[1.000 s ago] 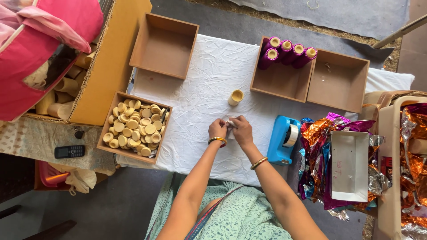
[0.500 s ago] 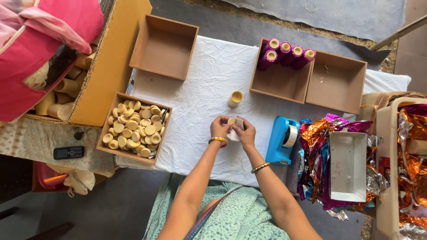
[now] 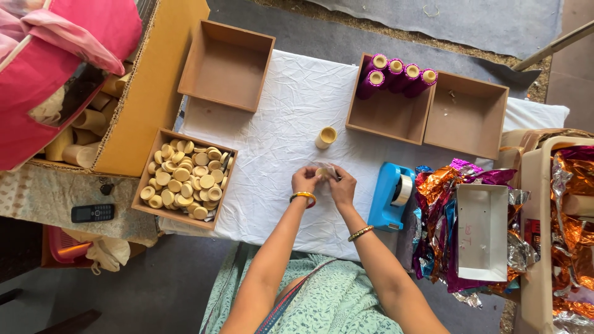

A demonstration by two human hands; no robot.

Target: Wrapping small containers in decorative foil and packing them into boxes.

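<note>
1. A white, creased cloth covers the surface [image 3: 291,117], where a seated person works from above, both forearms reaching to its middle.
2. A large yellow-brown carton [image 3: 151,86] of pale tubes stands off the left edge, a pink bag [image 3: 55,68] draped over it.
3. Three open brown trays ring the work: an empty tray [image 3: 226,65] at top left, a tray of purple wrapped rolls [image 3: 396,77] at top centre, and another bare tray [image 3: 467,114] beside it.
4. A fourth tray, the box of pale round caps [image 3: 182,179], sits at the left, near the left hand.
5. Crumpled metallic foil wrappers [image 3: 442,198] in orange, purple and silver pile at the right around a white tray [image 3: 482,232].
6. A blue tape dispenser [image 3: 390,195] rests just right of the right wrist.
7. The left hand [image 3: 305,181] and right hand [image 3: 340,185] are both closed on one small pale roll with a clear wrapper [image 3: 325,171], held just above the cloth; compared with a second ago the hands have drawn tighter and the film now shows between them, suggesting wrapping is under way.
8. One lone pale roll [image 3: 326,137] stands upright just beyond the hands, untouched.
</note>
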